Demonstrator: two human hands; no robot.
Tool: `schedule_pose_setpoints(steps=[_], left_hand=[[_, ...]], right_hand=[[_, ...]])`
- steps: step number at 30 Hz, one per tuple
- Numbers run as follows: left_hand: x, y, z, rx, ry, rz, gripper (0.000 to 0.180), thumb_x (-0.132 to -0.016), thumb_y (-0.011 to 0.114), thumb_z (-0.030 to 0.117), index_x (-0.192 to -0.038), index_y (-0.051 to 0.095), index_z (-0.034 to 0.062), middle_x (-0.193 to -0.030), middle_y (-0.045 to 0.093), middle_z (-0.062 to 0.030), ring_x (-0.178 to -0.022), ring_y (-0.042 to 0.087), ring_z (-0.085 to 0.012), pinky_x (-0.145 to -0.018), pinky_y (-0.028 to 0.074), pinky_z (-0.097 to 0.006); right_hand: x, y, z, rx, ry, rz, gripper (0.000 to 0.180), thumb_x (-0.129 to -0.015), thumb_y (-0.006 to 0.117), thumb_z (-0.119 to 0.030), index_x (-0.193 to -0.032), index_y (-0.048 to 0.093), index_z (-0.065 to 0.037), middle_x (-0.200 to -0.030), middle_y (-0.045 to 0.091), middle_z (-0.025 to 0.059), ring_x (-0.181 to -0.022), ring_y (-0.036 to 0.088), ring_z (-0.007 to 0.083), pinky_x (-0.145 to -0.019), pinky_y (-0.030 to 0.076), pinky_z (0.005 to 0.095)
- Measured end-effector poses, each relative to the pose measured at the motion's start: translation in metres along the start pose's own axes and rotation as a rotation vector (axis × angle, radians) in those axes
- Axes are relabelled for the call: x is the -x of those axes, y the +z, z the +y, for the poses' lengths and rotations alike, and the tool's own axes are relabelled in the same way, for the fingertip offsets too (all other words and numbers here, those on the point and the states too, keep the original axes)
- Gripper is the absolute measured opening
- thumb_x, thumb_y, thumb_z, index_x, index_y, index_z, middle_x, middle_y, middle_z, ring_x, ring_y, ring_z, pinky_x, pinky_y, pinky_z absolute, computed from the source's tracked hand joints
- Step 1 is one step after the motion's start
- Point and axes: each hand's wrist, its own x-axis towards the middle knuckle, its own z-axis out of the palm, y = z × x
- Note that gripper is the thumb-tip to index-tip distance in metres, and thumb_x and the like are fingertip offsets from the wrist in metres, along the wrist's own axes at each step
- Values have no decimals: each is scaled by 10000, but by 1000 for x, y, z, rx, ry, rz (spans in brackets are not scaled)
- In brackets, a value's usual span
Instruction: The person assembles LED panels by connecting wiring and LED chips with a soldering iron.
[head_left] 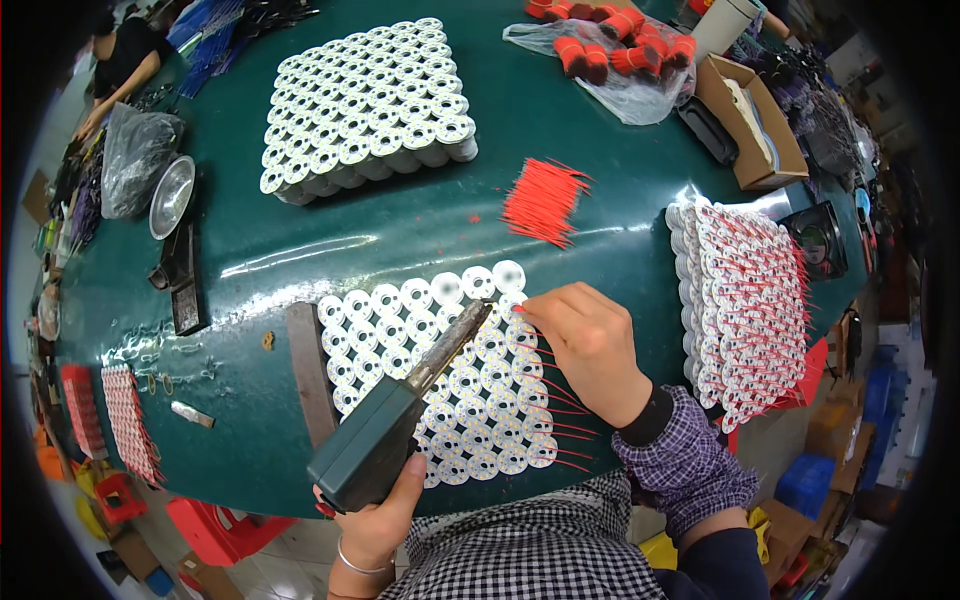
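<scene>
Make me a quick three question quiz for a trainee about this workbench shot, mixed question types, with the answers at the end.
1. True or false: the left hand grips the dark green soldering gun.
2. Multiple choice: the loose pile of red wires lies
A. on the bare green table
B. inside the cardboard box
C. on top of the far block of white bobbins
3. Fill in: the right hand rests over the near tray of white ______.

Key
1. True
2. A
3. bobbins
</scene>
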Motion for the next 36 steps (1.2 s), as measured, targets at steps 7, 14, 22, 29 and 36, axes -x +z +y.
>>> schedule_pose_setpoints(steps=[7,14,22,29,36], left_hand=[[-5,2,2,-33,-32,-24,408,-791,710,-94,-1189,627,-60,-1004,685,-119,-568,565,-99,-477,447,-233],[-4,5,3,-75,-45,-31,428,-777,756,-67,-1193,656,-45,-964,694,-89,-613,587,-88,-509,471,-221],[-14,14,15,-129,-7,-23,269,-777,816,46,-1021,741,-41,-860,740,-96,-711,676,-126,-654,542,-256],[-17,19,10,-144,114,-86,183,-755,800,8,-921,733,-33,-826,707,-80,-650,651,-114,-589,500,-238],[-22,19,8,-132,124,-106,148,-755,771,-18,-890,711,-40,-798,675,-92,-624,632,-139,-564,481,-260]], right_hand=[[3,4,-2,23,-21,-17,198,-756,664,-7,-952,691,-20,-885,639,76,-794,627,250,-684,524,364],[3,-2,-6,73,-35,-66,208,-756,671,-16,-962,689,-4,-923,630,79,-825,618,247,-700,522,355],[3,2,-7,57,-37,-24,205,-747,679,33,-949,704,8,-902,681,83,-767,652,241,-663,540,336],[3,2,-8,52,-48,-27,223,-729,675,33,-949,699,5,-902,677,85,-772,653,243,-661,537,337],[2,3,-7,56,-61,-34,234,-723,679,27,-955,696,9,-909,670,85,-773,650,241,-655,531,335]])
